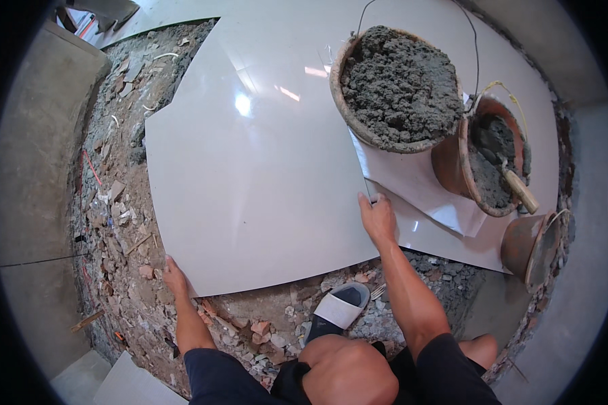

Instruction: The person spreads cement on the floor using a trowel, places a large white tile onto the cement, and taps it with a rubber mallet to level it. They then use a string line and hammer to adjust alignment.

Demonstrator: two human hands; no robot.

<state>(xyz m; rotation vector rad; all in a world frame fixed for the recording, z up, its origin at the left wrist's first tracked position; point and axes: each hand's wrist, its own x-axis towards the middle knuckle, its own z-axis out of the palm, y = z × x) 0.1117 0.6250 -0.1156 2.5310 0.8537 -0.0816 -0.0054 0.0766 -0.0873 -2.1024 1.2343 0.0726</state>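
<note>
A large glossy pale floor tile (263, 196) lies in front of me, with light reflected on its surface. My left hand (175, 277) is closed on its left edge near the near corner; the fingers are partly hidden by the tile. At its right edge, my right hand (379, 217) grips with thumb and fingers. Beyond that hand stands a bucket (340, 91) heaped with grey mortar. Beside it, a second bucket (448, 165) holds wetter grey mix and a trowel with a wooden handle (521, 190). A white sheet (446, 210) lies under the buckets.
A smaller bucket (517, 248) tilts near the right wall. Rubble (125, 223) of broken brick and stone runs along the left wall and under the near edge of the tile. My foot in a white slide sandal (343, 310) rests on the rubble. Another tile piece (134, 383) lies lower left.
</note>
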